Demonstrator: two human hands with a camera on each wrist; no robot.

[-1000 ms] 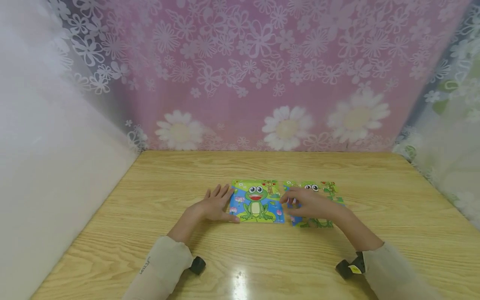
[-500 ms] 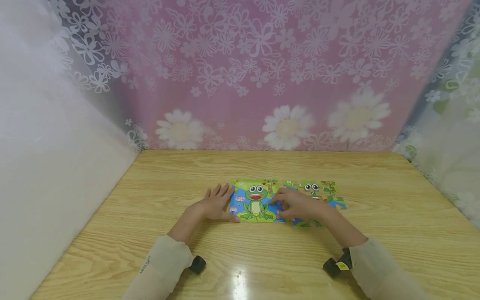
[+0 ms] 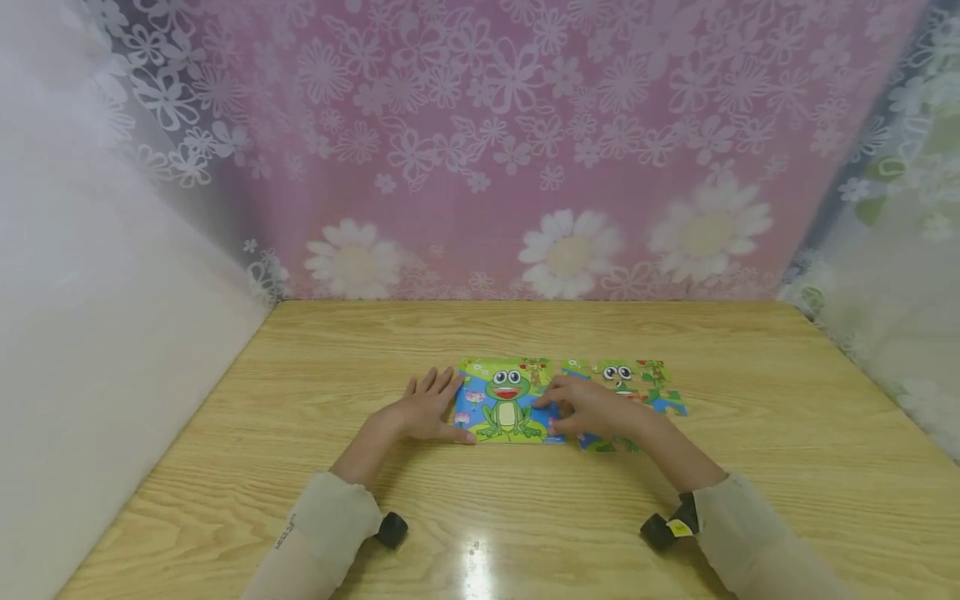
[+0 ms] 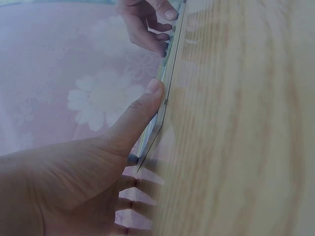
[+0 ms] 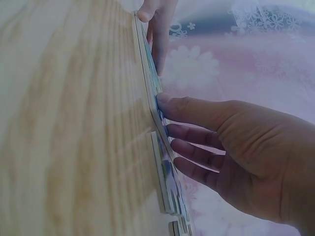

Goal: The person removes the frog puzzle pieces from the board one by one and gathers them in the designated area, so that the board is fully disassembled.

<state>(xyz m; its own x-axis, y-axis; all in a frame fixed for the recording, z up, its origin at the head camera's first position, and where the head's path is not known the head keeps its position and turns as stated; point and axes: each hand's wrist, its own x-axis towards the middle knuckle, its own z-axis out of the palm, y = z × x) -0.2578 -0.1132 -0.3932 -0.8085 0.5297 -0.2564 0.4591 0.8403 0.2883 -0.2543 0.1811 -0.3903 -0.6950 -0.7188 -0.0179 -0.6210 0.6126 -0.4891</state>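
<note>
A frog jigsaw puzzle (image 3: 507, 414) lies flat on the table, its picture showing whole around the hands. My left hand (image 3: 423, 415) is spread along its left edge. The left thumb (image 4: 153, 88) rests at the near left corner, the other fingers straight along the side. My right hand (image 3: 592, 407) bends over the right part, thumb and fingertips on the blue area and apart from each other. In the right wrist view, the right thumb (image 5: 170, 103) touches the puzzle's near edge. I cannot tell whether a piece is pinched there.
Right beside it lies a second frog puzzle (image 3: 617, 372) made of separate pieces, with gaps between some; my right hand and forearm hide part of it. A loose-edged blue piece (image 3: 670, 407) sits at its right. Behind the wooden table (image 3: 480, 500) hangs a flowered pink curtain (image 3: 450, 167).
My right hand has moved left from the separate pieces onto the right part of the whole frog puzzle, then stayed there. The left hand keeps its place.
</note>
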